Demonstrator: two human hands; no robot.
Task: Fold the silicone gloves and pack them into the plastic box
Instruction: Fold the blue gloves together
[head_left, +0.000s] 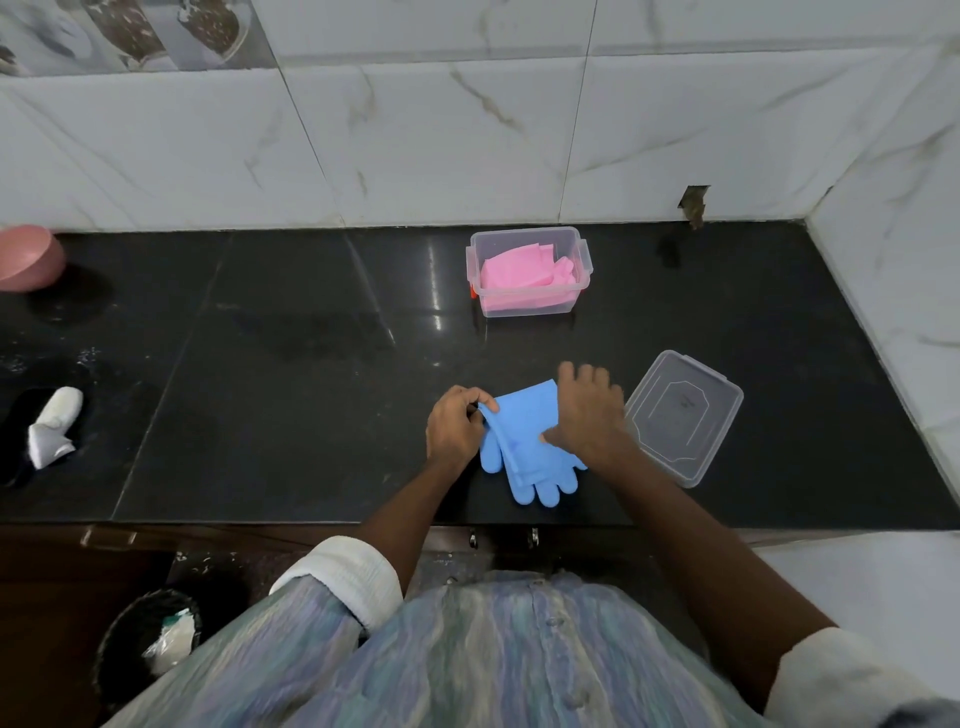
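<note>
Left hand: our left hand (453, 427) pinches the left edge of the blue gloves (522, 447), the fingers curled round a raised fold of the material near the cuff end.
Right hand: our right hand (589, 410) lies on the right side of the gloves, fingers fairly straight and spread, the thumb laid across the blue material; it presses down and grasps nothing.
Blue gloves: they lie on the black counter (291, 332) near its front edge, between our two hands, one on top of the other as far as we can tell. The cuffs point toward the wall and the fingertips point toward us.
Box: the clear plastic box (530, 241) stands open farther back on the counter, near the tiled wall (415, 135), well apart from the blue gloves.
Pink gloves: folded pink gloves (519, 273) already lie inside the box.
Lid: the clear lid (685, 415) lies on the counter just right of our right hand, tilted relative to the counter edge.
Left side of the counter: a pink bowl (26, 257) sits at the far left by the wall, and a white cloth-like thing (54, 426) lies nearer the front.
Floor: a dark bin (148, 639) with white scraps inside stands below the counter at our left.
Clothing: we wear a striped blue-green shirt (467, 665) with white rolled cuffs.
</note>
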